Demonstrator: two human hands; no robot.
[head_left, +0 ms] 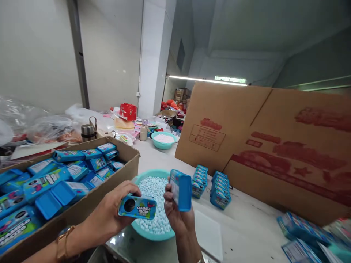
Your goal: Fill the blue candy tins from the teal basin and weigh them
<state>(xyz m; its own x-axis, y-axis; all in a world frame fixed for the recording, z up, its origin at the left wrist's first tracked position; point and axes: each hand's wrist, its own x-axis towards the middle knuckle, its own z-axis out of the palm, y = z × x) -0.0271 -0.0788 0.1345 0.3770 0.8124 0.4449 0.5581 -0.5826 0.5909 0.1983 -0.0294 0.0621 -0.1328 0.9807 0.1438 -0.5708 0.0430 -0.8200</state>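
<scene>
My left hand (109,210) is closed around a blue candy box (145,209) printed "CARAMELO MACIZO", its top face toward me and a dark round spot at one end. Upright in my right hand (179,219) is another blue candy box (184,191), a plain blue side facing me and a white label on its left. Both hands are above a turquoise bowl (155,236) filled with small pale-blue candies (153,188). Left of the bowl, an open cardboard carton (130,175) holds many similar blue boxes (46,180).
Rows of blue boxes (221,190) stand beyond my right hand, before a large cardboard panel (214,120). A white flat slab (210,233) lies beside my right wrist. More boxes (301,228) lie at right. Farther back are a second bowl (163,145) and a metal flask (88,132).
</scene>
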